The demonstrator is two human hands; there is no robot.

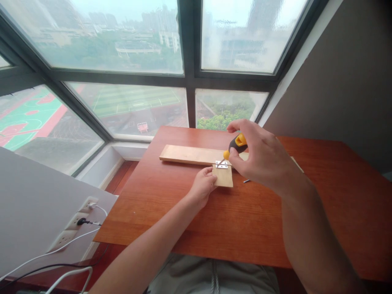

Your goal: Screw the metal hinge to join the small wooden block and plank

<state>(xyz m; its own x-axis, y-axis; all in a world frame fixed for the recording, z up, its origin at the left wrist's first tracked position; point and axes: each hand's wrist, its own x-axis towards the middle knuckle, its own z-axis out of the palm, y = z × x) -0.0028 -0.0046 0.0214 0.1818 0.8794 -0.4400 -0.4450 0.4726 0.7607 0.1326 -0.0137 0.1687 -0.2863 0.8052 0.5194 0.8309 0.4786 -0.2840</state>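
My left hand is closed on the left edge of a small pale wooden piece. A silver hinge joins this piece along the near edge of a long wooden board. Held in my right hand is a screwdriver with a yellow and black handle. Its shaft slants down to the left, and the tip is at the hinge. Whether the tip sits in a screw is too small to tell. The right part of the long board is hidden behind my right hand.
On the reddish-brown table, a small dark metal bit lies right of the wooden piece. Large windows rise behind the table. At the left, a wall carries sockets with plugged-in cables.
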